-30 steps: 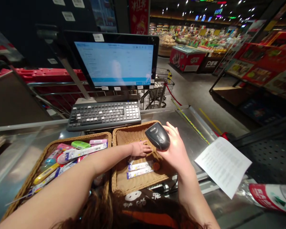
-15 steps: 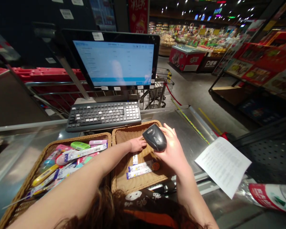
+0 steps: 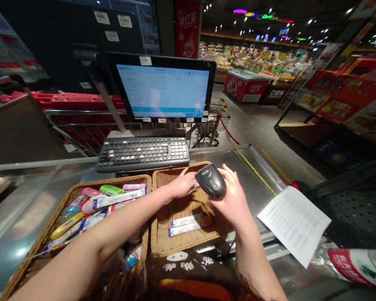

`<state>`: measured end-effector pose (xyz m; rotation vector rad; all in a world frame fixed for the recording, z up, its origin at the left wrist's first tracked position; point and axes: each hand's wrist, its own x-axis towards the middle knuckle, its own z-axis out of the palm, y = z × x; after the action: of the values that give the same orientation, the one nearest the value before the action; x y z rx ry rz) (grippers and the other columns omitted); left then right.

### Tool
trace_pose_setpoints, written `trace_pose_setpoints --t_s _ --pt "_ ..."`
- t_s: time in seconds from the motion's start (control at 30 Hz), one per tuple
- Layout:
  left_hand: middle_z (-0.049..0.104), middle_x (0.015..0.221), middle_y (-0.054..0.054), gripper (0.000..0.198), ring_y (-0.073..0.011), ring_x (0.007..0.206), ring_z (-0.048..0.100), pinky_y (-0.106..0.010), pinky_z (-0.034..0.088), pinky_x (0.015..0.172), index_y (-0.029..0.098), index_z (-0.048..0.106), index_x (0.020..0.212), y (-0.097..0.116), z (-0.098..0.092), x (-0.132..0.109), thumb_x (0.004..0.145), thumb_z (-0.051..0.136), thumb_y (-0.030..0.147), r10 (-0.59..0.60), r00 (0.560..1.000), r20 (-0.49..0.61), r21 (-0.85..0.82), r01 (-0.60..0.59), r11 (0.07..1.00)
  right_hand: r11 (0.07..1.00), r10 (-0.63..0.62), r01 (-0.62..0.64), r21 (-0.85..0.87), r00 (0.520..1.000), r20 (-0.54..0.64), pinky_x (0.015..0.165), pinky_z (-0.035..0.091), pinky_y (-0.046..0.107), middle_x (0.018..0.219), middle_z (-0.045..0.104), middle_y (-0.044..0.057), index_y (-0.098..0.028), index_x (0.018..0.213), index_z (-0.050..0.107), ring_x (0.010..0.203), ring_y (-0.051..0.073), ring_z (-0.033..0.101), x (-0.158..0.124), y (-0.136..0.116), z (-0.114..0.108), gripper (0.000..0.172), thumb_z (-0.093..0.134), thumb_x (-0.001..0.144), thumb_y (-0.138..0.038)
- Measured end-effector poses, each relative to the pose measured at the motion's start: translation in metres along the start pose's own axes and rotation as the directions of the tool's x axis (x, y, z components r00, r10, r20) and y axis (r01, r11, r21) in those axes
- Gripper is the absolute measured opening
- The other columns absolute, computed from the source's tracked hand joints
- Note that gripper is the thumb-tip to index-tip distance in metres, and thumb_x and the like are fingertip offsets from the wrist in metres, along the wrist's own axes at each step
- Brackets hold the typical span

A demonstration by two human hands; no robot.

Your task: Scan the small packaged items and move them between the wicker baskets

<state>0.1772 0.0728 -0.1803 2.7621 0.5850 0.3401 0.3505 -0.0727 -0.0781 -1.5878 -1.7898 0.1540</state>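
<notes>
Steel checkout counter (image 3: 238, 162), supermarket displays beyond. Handheld barcode scanner (image 3: 211, 181): black, smooth, rounded head with a small pale mark near its tip; clasped in the right hand (image 3: 231, 198), head angled toward the left hand (image 3: 184, 184). Left hand: fingers reached toward the scanner, over the tan wicker basket (image 3: 159, 246); a pale sliver showed by the fingertips, but whether it was gripped could not be told. Nearer than both hands, on the basket floor: two slim stick packets (image 3: 185, 224), white with printing and purple ends, lying side by side, a round orange-brown piece at their right end. Left of the left hand: second wicker basket (image 3: 90, 184), heaped with green, pink and yellow packs. Beyond the hands: black keyboard (image 3: 144, 154), lit monitor (image 3: 166, 92). Right of the right hand: printed paper sheet (image 3: 296, 221); red-labelled bottle (image 3: 352, 266), on its side.
</notes>
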Motion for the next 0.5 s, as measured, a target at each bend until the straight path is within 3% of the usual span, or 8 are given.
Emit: trace_pose_setpoints --t_s 0.13,0.3,0.5 --pt "0.059 0.131 -0.012 0.028 -0.0253 0.131 0.047 -0.061 0.015 0.117 0.02 0.06 0.116 0.011 -0.044 -0.012 0.097 0.042 0.027 -0.076 0.992 -0.099 0.033 0.08 0.996 1.0 -0.027 0.027 -0.008 0.998 -0.055 0.113 0.024 0.067 0.126 0.062 0.013 -0.022 0.114 0.06 0.138 0.039 0.041 -0.002 -0.006 -0.001 0.045 0.067 0.069 -0.023" --pt "0.057 0.135 -0.01 0.019 -0.0315 0.138 0.039 -0.066 0.015 0.114 0.019 0.065 0.088 0.017 -0.095 -0.034 0.093 0.051 0.032 -0.201 0.944 -0.263 -0.018 0.203 0.979 0.997 -0.077 0.074 -0.033 0.993 -0.085 0.114 0.024 0.067 0.125 0.061 0.012 -0.022 0.112 0.06 0.139 0.038 0.04 -0.006 -0.018 -0.001 0.042 0.065 0.07 -0.022" --pt "0.055 0.14 -0.007 0.026 -0.0329 0.143 0.032 -0.069 0.013 0.113 0.019 0.064 0.076 0.034 -0.138 -0.064 0.092 0.055 0.037 -0.276 0.878 -0.391 -0.032 0.286 0.958 0.985 -0.167 0.163 -0.056 0.982 -0.084 0.113 0.026 0.068 0.129 0.058 0.013 -0.022 0.119 0.059 0.139 0.039 0.038 -0.01 -0.041 0.0 0.049 0.063 0.07 -0.021"
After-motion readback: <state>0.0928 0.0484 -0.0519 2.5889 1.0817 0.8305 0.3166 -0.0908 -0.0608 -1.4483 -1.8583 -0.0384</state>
